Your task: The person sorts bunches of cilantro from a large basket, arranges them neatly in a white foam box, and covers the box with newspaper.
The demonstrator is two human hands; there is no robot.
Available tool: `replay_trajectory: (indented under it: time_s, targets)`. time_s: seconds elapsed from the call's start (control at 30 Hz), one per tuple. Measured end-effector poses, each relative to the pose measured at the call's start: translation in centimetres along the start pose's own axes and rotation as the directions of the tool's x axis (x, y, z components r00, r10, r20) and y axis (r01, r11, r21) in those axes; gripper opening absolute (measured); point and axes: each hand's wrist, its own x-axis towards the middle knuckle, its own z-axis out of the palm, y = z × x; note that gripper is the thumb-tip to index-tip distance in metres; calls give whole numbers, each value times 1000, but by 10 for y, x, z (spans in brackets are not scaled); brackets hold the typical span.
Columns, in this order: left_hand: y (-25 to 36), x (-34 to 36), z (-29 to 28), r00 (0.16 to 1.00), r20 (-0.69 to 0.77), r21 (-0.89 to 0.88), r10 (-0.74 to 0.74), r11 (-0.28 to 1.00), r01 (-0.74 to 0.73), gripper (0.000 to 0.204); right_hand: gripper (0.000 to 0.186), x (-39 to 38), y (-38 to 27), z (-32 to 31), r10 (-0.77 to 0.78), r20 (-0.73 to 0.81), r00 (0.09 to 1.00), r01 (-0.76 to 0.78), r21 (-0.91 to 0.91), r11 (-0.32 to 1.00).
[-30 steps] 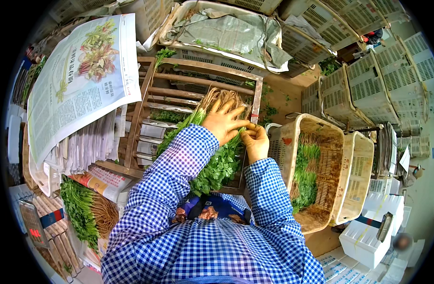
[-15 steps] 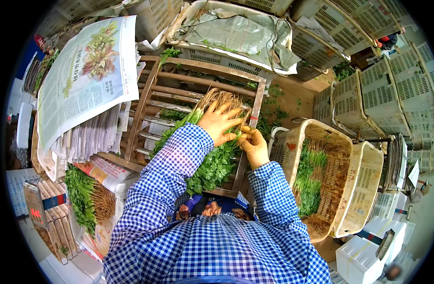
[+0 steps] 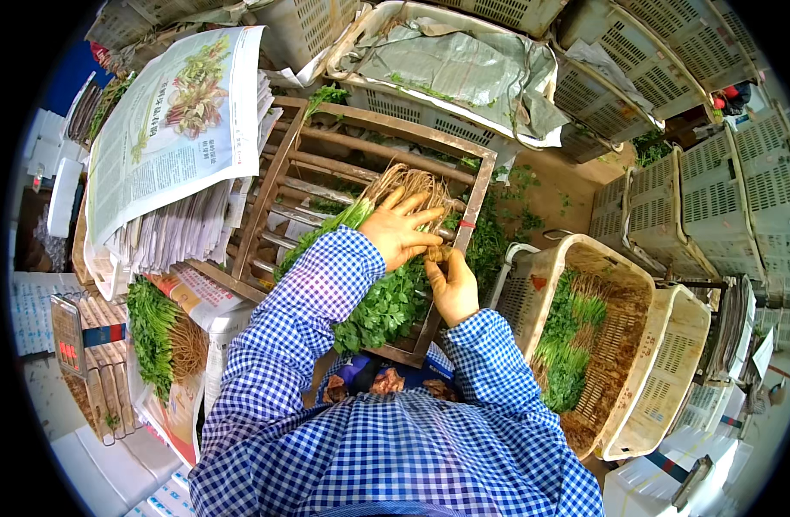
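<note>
A bunch of leafy green herbs (image 3: 379, 312) with long brown roots lies across a slatted wooden rack (image 3: 284, 183) in front of me. My left hand (image 3: 402, 231) rests on its stems just below the roots, palm down with fingers spread. Close beside that hand's thumb, my right hand (image 3: 453, 289) is closed in a pinch at the right edge of the bunch. What sits between its fingertips is too small to make out. The fingers look yellowish and stained.
Newspapers (image 3: 184, 129) are piled at the left, above another rooted bunch (image 3: 158, 332) and a scale (image 3: 70, 332). To the right, a dirty plastic crate (image 3: 615, 370) holds more greens (image 3: 571, 336). A cloth-covered crate (image 3: 451, 65) stands beyond the rack; stacked crates (image 3: 701, 198) fill the far right.
The whole view has shifted a little, moving the surroundings rightward. My right hand has turned slightly, its fingertips still at the bunch's edge. My left hand stays spread on the stems.
</note>
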Motion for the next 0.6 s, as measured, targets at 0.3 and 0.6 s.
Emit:
replay_trajectory:
  time_s: [0.3, 0.6]
  targets:
    - [5, 6, -4, 998, 57, 34, -37, 999, 35, 19, 11, -41, -11, -42, 160, 367, 916, -315, 413, 855]
    - [9, 7, -15, 978, 183, 106, -101, 991, 82, 23, 16, -47, -71, -140, -566, 486, 666, -156, 832, 532]
